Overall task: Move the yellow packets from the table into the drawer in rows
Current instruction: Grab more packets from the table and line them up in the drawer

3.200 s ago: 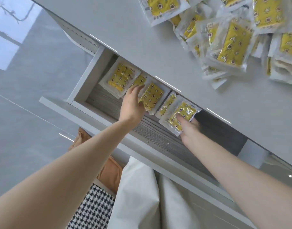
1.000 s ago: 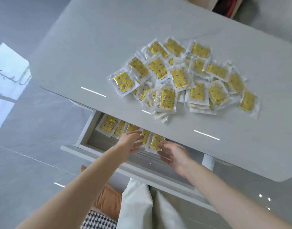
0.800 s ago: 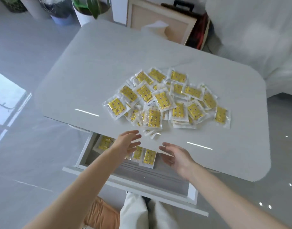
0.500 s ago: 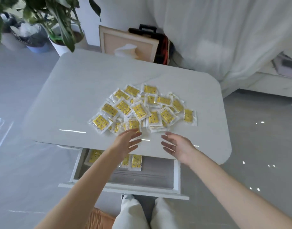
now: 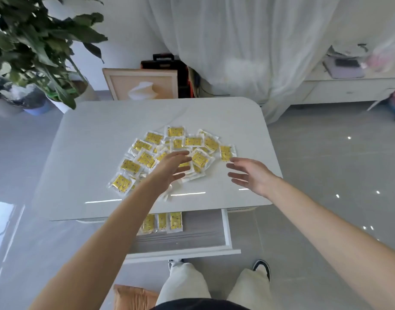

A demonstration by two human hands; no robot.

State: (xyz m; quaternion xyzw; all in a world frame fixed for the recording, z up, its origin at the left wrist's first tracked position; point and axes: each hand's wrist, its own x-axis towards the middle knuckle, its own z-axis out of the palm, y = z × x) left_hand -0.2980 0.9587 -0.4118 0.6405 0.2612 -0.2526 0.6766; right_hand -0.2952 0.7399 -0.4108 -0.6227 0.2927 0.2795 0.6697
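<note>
A: Yellow flat plastic-sealed packets [image 5: 146, 158] not gripped yet. Fingers [image 5: 181, 154] of left hand [image 5: 169, 168] spread, loose, over the heap's middle. Fingers [image 5: 234, 161] of right hand [image 5: 250, 175] spread too, holding nothing, over the glossy white round-cornered table [image 5: 91, 142] at the heap's 4 o'clock.
B: Best pick?
A: Outliers first, I'd say: single packet [image 5: 225, 152] at the heap's 3 o'clock, just beyond right fingertips. Pinch the clear seam. Film looks slippery, and overlapped ones may drag neighbours.
B: Target?
A: Open white drawer [image 5: 226, 229] at table's 6 o'clock. Row of packets [image 5: 175, 222] along its back, grey liner showing to the row's right. Extend rightward.
B: Room?
A: Glare strips on table's near edge. Grey tiled floor [image 5: 326, 164]. Leafy potted plant [image 5: 42, 41] at 10 o'clock, wooden tissue box [image 5: 143, 83] at 12, white curtain [image 5: 236, 41] at 1.
</note>
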